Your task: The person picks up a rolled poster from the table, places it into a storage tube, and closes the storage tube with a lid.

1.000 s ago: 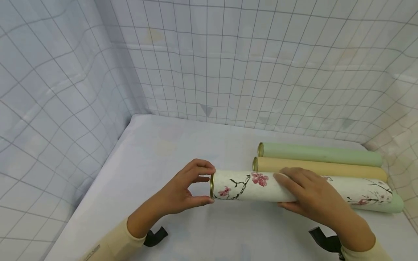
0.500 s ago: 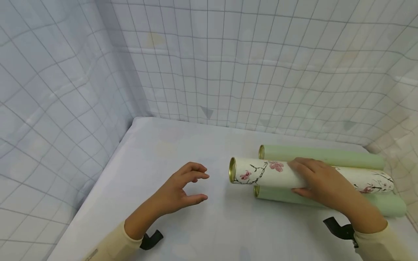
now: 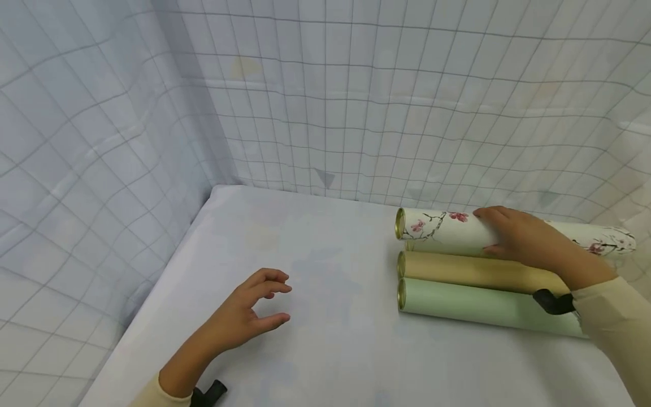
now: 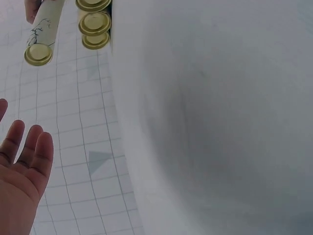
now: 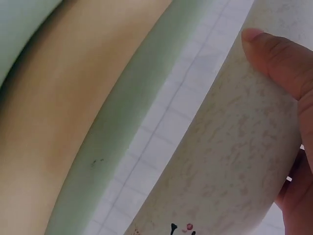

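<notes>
My right hand (image 3: 534, 240) grips a white cardboard tube (image 3: 468, 229) with pink blossoms, dark branches and a gold-coloured end, its thumb and fingers around the middle. This tube is raised above the far side of a row of three tubes and partly covers the far pale green tube (image 3: 442, 247). Beside that lie a yellow tube (image 3: 468, 272) and a near green tube (image 3: 468, 301). In the right wrist view, a gap separates the white tube (image 5: 215, 147) from the far green one. My left hand (image 3: 239, 314) hovers at the left, fingers relaxed, holding nothing.
A white cloth covers the table (image 3: 325, 345). White grid-patterned curtains (image 3: 325, 113) stand behind it and at both sides. The back curtain is close to the far tube. Black curved pieces (image 3: 551, 302) show at both wrists.
My right hand has lifted the blossom tube over the row, away from me and to the right. My left hand has left the tube's end and drawn back toward the lower left.
</notes>
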`<action>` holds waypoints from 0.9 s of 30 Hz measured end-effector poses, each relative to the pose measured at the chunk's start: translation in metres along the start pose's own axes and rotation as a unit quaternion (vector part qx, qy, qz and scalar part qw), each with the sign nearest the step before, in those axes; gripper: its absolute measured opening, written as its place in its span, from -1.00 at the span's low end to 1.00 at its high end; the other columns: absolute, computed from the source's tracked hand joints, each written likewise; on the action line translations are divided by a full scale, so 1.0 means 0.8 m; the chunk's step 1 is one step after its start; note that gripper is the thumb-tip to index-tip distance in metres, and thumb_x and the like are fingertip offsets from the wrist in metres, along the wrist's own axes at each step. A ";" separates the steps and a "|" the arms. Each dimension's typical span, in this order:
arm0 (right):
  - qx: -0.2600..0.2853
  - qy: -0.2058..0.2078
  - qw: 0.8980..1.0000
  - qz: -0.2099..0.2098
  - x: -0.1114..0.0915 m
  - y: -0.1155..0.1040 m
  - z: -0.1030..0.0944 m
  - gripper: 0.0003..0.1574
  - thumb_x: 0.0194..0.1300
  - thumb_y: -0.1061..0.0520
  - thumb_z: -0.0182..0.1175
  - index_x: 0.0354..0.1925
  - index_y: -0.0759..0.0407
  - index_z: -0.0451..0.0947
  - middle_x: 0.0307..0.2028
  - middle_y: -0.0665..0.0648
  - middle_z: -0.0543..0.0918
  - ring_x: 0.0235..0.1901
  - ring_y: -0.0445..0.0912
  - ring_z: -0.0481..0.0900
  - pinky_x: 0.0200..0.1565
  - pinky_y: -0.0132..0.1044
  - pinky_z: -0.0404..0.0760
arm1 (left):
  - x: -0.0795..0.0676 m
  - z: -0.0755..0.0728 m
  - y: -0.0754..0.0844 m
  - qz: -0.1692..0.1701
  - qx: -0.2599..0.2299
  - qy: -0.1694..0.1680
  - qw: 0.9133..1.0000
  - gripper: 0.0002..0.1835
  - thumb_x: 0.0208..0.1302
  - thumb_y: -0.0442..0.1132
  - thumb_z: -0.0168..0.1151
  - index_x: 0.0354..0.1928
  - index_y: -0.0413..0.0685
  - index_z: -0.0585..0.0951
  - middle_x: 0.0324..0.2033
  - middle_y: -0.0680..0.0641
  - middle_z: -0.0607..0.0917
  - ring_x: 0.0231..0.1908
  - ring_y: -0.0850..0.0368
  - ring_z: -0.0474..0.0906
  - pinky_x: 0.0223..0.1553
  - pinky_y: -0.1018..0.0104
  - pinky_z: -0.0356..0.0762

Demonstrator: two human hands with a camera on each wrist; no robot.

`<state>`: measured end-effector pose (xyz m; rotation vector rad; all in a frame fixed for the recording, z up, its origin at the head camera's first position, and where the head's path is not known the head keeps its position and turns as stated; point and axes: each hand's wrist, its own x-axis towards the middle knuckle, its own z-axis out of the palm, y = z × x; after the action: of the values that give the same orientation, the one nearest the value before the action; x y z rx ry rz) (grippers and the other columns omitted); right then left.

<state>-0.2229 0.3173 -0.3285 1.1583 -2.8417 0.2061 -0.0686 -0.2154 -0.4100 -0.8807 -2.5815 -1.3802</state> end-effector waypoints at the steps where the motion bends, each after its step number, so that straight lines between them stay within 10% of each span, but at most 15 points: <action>1: 0.006 -0.021 1.000 0.014 0.003 0.008 0.001 -0.05 -0.02 0.16 0.56 0.25 0.33 0.31 0.06 0.32 0.56 0.00 0.24 0.57 -0.02 0.17 0.55 | -0.003 -0.002 -0.001 -0.003 0.004 0.001 1.000 -0.51 0.08 -0.30 0.54 0.05 0.17 0.59 0.13 0.09 0.48 0.10 0.14 0.48 -0.05 0.14 0.62; 13: 0.069 -0.121 0.985 0.102 0.037 0.080 0.016 -0.03 0.12 0.14 0.49 0.35 0.25 0.18 0.13 0.39 0.51 -0.06 0.18 0.57 -0.03 0.15 0.50 | -0.028 -0.021 -0.003 -0.020 0.041 0.002 0.999 -0.52 0.11 -0.25 0.52 0.07 0.21 0.58 0.14 0.11 0.48 0.10 0.15 0.49 -0.04 0.22 0.61; 27: 0.075 -0.147 0.977 0.131 0.055 0.110 0.045 -0.06 0.18 0.17 0.44 0.38 0.30 0.17 0.17 0.46 0.46 0.00 0.29 0.53 -0.07 0.21 0.51 | -0.004 -0.023 -0.019 -0.034 0.065 -0.049 0.996 -0.57 0.13 -0.21 0.52 0.04 0.17 0.60 0.16 0.13 0.47 0.13 0.15 0.47 -0.01 0.16 0.63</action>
<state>-0.3163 0.3439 -0.3679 0.8957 -3.2924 0.2899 -0.0772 -0.2378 -0.4119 -0.8680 -2.7624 -1.1959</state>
